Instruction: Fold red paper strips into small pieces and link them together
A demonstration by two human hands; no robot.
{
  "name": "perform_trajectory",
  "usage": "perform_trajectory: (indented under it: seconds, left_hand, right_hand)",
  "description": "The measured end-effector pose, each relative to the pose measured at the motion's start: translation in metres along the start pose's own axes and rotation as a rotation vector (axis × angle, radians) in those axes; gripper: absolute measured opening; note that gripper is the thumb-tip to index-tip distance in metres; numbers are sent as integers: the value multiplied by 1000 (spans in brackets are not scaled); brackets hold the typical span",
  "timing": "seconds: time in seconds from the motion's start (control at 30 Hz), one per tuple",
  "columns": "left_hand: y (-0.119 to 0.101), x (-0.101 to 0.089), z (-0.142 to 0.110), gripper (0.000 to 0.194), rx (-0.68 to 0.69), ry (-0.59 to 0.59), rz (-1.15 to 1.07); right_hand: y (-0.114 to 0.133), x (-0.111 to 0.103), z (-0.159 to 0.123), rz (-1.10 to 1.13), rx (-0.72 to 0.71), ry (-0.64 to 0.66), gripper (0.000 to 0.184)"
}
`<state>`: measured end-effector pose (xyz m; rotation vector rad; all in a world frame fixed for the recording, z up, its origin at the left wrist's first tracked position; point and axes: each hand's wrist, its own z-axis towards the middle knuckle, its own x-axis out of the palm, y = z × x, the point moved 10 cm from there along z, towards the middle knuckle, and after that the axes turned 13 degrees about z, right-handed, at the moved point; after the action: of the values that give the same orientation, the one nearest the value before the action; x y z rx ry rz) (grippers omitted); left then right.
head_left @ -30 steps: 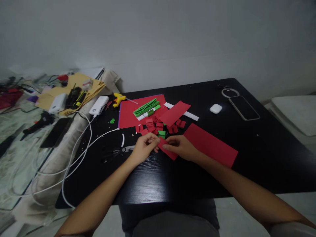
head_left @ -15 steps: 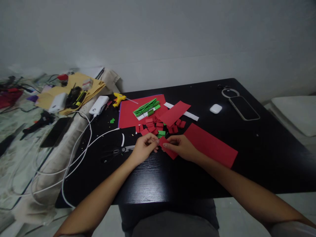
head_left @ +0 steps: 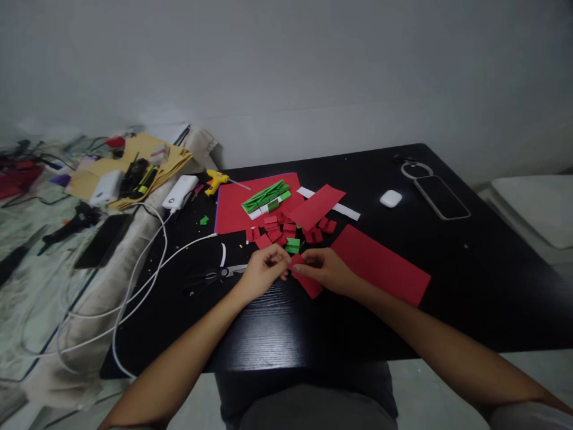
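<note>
Between my two hands is a red paper strip (head_left: pixel 311 288), its upper end bent up at the fingertips. My right hand (head_left: pixel 330 270) is closed on it, thumb on top. My left hand (head_left: pixel 267 267) is pinched at the strip's upper left end; its fingertips partly hide the contact. Just beyond the fingers lie small folded red paper pieces (head_left: pixel 273 226) and a folded green piece (head_left: pixel 292 245). A wide red paper sheet (head_left: pixel 380 263) lies partly under my right forearm. Black-handled scissors (head_left: pixel 224 272) rest beside my left hand.
Farther back are a large red sheet (head_left: pixel 228 209), a green folded paper bundle (head_left: pixel 266 196), a white strip (head_left: pixel 347 211) and a yellow glue gun (head_left: pixel 216 181). A phone (head_left: pixel 442 197) and white earbud case (head_left: pixel 391 198) lie right. White cables (head_left: pixel 165 239) cross the left edge.
The strip has turned slightly and its upper end is now bent up near the fingertips. My right fingers have shifted a little along it; my left hand has barely moved.
</note>
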<state>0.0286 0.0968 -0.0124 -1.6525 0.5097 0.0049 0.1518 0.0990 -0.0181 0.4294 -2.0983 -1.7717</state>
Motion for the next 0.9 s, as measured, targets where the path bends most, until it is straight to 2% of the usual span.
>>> perform_trajectory:
  seconds: [0.37,0.67,0.9]
  left_hand:
    - [-4,2,0,13,33,36,54]
    - [-3,-14,4,11,46,-33,16]
    - [-4,-4,2,18,23,-25,23]
  right_hand:
    - [5,-3,0,30,-22,-14,29]
    - [7,-16,1,98,10,-79,30]
    - [0,0,1,72,2,-18,30]
